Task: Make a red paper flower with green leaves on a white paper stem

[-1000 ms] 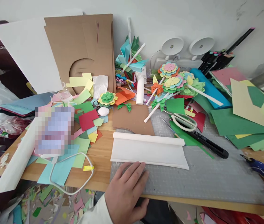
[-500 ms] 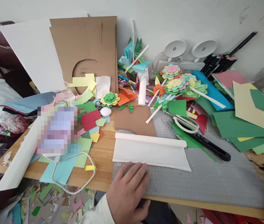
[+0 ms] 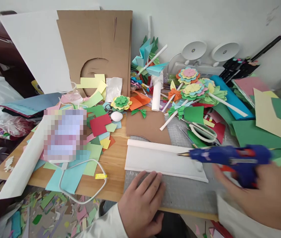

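Note:
A white sheet of paper point(image 3: 152, 158), its far edge rolled into a tube, lies on the grey cutting mat point(image 3: 177, 195). My left hand point(image 3: 141, 201) rests flat at the paper's near edge, fingertips touching it and fingers stretched out. Blurred by motion, my right hand point(image 3: 261, 195) grips a blue hot glue gun point(image 3: 219, 155) by its handle. The gun's metal nozzle points left, over the right part of the sheet. Its body hides the black cutter seen earlier and part of the paper's right end.
Scissors point(image 3: 203, 131) and green paper point(image 3: 193, 114) lie behind the sheet. Paper flowers point(image 3: 190, 91) on white stems are piled farther back. A phone point(image 3: 66, 135) with a white cable point(image 3: 80, 200) stands left among coloured scraps. Cardboard sheets point(image 3: 113, 36) lean on the wall.
My right hand has come in from the right with the glue gun, which was lying at the right edge. My left hand stays on the paper. The view has shifted slightly.

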The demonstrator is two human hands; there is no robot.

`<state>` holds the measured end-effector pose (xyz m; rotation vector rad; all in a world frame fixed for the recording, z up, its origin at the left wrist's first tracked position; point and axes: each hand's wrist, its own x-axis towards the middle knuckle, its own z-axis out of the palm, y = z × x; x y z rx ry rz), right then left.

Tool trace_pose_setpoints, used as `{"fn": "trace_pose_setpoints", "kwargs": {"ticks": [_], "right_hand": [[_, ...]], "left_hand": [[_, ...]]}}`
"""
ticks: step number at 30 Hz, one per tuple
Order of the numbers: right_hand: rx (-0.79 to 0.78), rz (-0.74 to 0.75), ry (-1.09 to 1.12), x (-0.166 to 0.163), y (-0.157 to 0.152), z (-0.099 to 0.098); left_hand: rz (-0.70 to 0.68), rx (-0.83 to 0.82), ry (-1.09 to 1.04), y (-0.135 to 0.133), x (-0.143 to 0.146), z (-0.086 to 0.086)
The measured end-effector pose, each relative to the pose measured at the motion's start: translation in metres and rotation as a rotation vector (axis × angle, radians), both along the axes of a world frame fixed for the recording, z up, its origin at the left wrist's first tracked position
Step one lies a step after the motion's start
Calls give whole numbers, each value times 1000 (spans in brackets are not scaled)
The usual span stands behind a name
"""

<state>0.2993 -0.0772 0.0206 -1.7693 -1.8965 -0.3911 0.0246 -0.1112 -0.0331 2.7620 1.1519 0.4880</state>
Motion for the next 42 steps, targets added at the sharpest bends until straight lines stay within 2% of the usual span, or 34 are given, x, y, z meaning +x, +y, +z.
{"fn": "trace_pose_setpoints", "kwargs": {"ticks": [2, 3, 5, 10, 23, 42], "right_hand": [[44, 107, -63, -35, 18, -1], [52, 216, -83, -50, 25, -2], [27, 351, -108, -74, 36, -6], [2, 524, -177, -101, 47, -13], [-5, 581, -198, -116, 49, -17], [-9, 554, -232, -101, 43, -14]], "left_hand": [[-8, 6, 19, -1, -1, -1], [-10, 9, 25, -1, -1, -1], [-14, 23, 30, 0, -3, -1], [-92, 73, 53, 5, -8, 1], [-65, 89, 56, 4, -6, -1], [-30, 103, -24, 2, -3, -2]]}}
